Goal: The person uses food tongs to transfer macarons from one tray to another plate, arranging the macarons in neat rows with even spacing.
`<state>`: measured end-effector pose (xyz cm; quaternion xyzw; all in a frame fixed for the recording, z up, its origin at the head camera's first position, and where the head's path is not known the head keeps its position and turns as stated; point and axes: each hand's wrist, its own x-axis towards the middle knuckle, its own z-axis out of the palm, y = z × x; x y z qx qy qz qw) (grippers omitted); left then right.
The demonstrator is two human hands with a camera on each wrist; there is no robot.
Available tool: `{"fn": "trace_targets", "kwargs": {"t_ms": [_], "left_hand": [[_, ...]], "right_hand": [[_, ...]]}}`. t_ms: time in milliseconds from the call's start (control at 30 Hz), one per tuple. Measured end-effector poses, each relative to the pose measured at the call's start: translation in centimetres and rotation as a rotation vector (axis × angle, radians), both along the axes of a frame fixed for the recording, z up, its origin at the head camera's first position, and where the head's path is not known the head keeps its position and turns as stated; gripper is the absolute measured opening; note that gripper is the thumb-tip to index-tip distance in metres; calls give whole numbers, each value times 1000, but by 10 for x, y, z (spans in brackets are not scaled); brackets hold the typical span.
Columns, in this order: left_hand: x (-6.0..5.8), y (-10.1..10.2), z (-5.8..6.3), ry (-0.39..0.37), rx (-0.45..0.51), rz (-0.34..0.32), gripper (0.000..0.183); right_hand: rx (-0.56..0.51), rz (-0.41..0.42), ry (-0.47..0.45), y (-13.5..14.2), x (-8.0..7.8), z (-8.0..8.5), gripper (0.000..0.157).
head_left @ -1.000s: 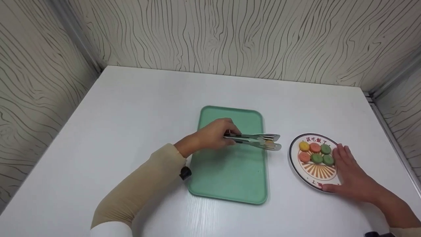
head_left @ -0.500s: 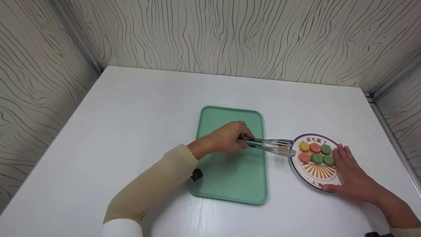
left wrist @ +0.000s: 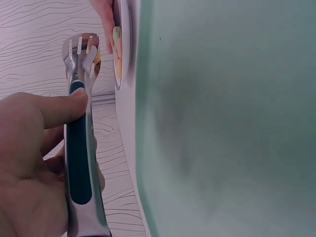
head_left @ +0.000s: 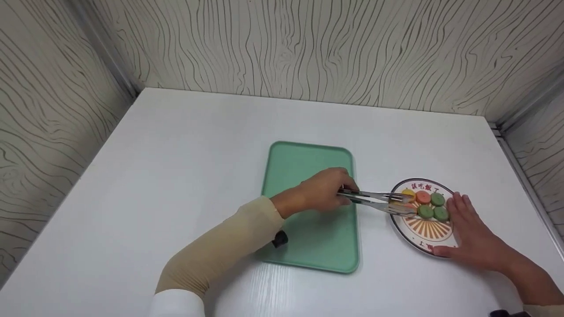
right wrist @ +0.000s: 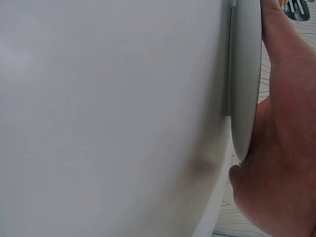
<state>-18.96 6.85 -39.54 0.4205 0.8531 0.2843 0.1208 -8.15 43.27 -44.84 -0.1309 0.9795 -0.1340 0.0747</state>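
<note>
My left hand (head_left: 328, 189) grips a pair of metal tongs (left wrist: 81, 143) with dark handle grips, thumb along one side. A yellow macaron (left wrist: 97, 60) sits between the slotted tong ends, partly hidden by them. In the head view the tong ends hang over the left side of a round white plate (head_left: 426, 244) with a dark rim and red writing. On that plate lie several small macarons: yellow, orange (head_left: 423, 197) and green (head_left: 425, 211). The tongs cover some on the left. My right hand (head_left: 473, 235) rests on the plate's right rim, fingers extended, thumb at the near edge.
A green rectangular tray (head_left: 308, 257) lies left of the plate, under my left forearm. Both stand on a white table (head_left: 198, 145). Wood-patterned panels (head_left: 282, 48) rise behind the table and at both sides.
My left hand has moved right and slightly nearer, carrying the tongs and yellow macaron from above the tray's right edge to over the plate. My right hand has stayed at the rim.
</note>
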Motion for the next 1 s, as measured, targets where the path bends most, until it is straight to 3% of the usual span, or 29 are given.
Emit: {"fn": "trace_targets", "kwargs": {"t_ms": [467, 1000], "left_hand": [[12, 27, -10, 31, -48, -26, 19], [21, 48, -17, 49, -137, -3, 21]], "right_hand": [[-16, 18, 28, 2, 0, -1, 122], [-26, 22, 22, 3, 1, -2, 122]]}}
